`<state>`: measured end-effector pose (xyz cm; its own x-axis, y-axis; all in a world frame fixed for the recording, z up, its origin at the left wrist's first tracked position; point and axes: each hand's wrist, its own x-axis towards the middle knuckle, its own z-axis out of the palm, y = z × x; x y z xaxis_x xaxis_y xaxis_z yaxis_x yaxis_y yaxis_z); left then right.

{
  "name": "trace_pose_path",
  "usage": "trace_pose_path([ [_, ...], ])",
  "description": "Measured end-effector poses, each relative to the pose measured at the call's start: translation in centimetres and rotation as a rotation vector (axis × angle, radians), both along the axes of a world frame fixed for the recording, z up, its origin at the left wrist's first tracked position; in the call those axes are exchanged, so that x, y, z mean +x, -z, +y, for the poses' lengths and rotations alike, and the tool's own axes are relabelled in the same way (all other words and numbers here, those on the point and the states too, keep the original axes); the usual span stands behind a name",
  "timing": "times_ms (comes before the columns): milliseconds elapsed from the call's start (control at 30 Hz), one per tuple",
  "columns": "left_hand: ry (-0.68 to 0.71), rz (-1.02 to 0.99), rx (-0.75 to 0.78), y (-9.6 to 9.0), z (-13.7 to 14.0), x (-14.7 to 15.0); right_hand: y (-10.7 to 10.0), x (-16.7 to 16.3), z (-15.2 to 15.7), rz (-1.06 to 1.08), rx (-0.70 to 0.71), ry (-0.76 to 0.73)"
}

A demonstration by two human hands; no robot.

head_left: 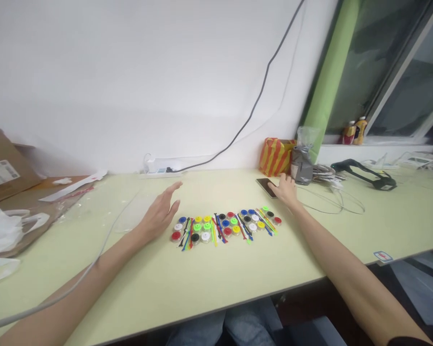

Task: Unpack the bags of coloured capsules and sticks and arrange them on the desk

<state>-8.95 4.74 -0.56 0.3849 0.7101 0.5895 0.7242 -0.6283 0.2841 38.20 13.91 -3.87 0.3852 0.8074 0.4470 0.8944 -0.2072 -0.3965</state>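
Observation:
My left hand (162, 211) hovers or rests at the left end of a row of small parts, thumb and fingers apart, with nothing in it. My right hand (286, 191) is at the right edge of a dark phone (265, 187) lying flat; its thumb reaches the phone's edge and its fingers are spread. Between the hands lie small round pieces (207, 227) with clear bases and coloured tops, in red, blue, yellow, green, black and white. Thin coloured plastic arrows (219, 228) lie in slanting bunches between the groups of round pieces.
A grey cable (104, 240) crosses above my left forearm. Cardboard (7, 163) and white plastic bags (3, 230) are at the left. A power strip (160, 172) lies by the wall. A striped bag (275, 156), coiled cables (326, 174) and a black headband-like device (364, 175) stand at the right.

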Motion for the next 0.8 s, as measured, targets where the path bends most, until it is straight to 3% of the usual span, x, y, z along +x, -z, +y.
trace_pose_path([
  [133,-0.005,0.006,-0.021,0.2,0.4,-0.3,1.4,1.2,0.5,0.049,-0.156,-0.053],
  [500,0.015,-0.003,-0.017,0.7,1.1,-0.6,1.1,-1.2,2.3,0.027,-0.145,-0.009],
  [800,-0.002,-0.016,-0.008,0.3,1.2,-0.7,-1.7,4.1,0.6,0.388,-0.307,-0.174],
])
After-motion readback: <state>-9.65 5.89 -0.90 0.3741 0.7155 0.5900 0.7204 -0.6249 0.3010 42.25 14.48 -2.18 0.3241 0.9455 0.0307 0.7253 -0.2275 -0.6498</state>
